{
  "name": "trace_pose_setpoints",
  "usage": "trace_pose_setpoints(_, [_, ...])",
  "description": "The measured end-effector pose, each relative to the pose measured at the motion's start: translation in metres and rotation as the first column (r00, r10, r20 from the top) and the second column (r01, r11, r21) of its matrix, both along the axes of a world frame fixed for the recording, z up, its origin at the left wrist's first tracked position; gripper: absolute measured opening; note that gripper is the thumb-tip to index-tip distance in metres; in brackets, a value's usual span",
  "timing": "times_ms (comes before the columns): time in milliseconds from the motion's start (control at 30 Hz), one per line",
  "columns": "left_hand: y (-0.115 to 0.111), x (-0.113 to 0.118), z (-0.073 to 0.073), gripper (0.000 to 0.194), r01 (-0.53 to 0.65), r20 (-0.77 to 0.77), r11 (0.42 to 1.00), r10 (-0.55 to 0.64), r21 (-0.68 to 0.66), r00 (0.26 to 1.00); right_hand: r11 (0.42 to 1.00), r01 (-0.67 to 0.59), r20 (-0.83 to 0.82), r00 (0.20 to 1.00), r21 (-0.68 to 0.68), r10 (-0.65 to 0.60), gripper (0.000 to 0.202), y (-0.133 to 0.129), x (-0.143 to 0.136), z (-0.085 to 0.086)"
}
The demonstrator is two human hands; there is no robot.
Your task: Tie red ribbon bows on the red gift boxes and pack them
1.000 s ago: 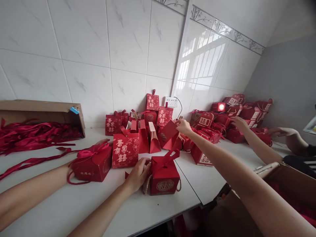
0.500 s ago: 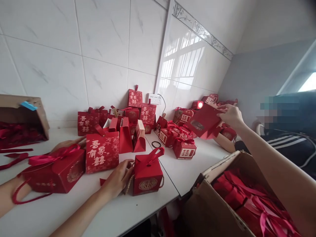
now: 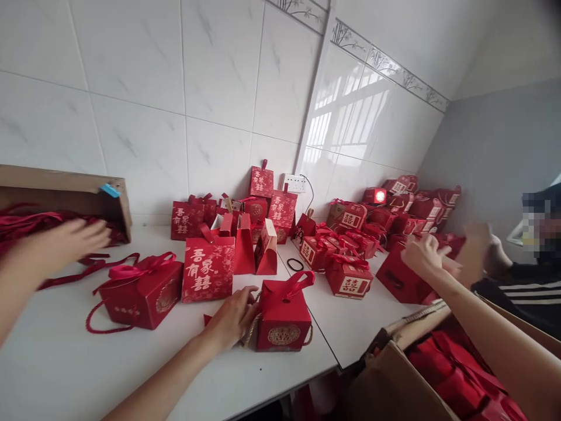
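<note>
A red box (image 3: 283, 327) with a ribbon bow, gold emblem and rope handles stands near the table's front edge. My left hand (image 3: 230, 318) grips its left side by the rope handle. At the right, my right hand (image 3: 425, 257) is over the upper edge of a larger red box (image 3: 401, 280); its fingers are somewhat blurred and look apart. Left of centre stand a patterned red box (image 3: 208, 269) with white characters and a red box (image 3: 144, 295) with a pink bow. Small red boxes (image 3: 350, 278) with white labels stand right of centre.
Another person's hand (image 3: 65, 245) reaches across the far left, near a cardboard carton (image 3: 125, 204). A co-worker's hand (image 3: 497, 254) is at the right. An open carton of red boxes (image 3: 385, 374) sits at bottom right. A black ring (image 3: 295, 265) lies on the table.
The view has turned left. My right hand has lowered with the large red box. The other person's hand at far left has left the bowed box. My left hand stays at its box.
</note>
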State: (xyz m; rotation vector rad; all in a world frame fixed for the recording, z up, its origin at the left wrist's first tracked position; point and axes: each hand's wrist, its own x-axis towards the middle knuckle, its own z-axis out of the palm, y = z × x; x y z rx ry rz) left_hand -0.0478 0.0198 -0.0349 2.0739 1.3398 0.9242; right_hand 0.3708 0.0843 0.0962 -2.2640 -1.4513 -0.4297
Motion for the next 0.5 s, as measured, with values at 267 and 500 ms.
trace_pose_setpoints(267, [0.000, -0.002, -0.003, 0.040, 0.008, -0.004, 0.999, -0.008, 0.050, 1.000, 0.669, -0.711, -0.173, 0.702, -0.218, 0.691, 0.058, 0.028, -0.210, 0.034])
trace_pose_setpoints(500, [-0.004, -0.006, 0.001, 0.039, 0.007, 0.021, 0.998, -0.008, 0.055, 1.000, 0.603, -0.699, -0.189, 0.699, -0.386, 0.689, 0.104, 0.038, -0.339, 0.029])
